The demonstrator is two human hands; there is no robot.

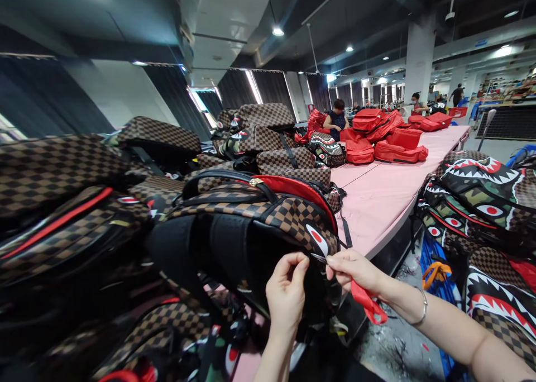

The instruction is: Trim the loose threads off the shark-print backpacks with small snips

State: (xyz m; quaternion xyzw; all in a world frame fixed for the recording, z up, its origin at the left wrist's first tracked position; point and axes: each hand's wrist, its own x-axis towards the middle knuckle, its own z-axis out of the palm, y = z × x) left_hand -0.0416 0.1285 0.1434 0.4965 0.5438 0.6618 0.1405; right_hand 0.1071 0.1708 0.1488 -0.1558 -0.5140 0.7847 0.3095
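Observation:
A brown-and-black checkered backpack (268, 211) with a red-lined opening, black straps and a shark-eye patch stands in front of me. My left hand (288, 287) is closed in a pinch at its lower right edge; anything between those fingertips is too small to make out. My right hand (355, 270) grips small thread snips (319, 257), their metal tips pointing left toward my left fingertips. A red ribbon (368, 302) hangs from the right hand, and a bracelet circles that wrist.
More checkered backpacks (62, 164) are heaped to the left and behind. Red bags (400, 150) lie along the pink table (377, 192), where a person (336, 119) works. Shark-face backpacks (481, 192) are piled at the right, above a blue crate (438, 292).

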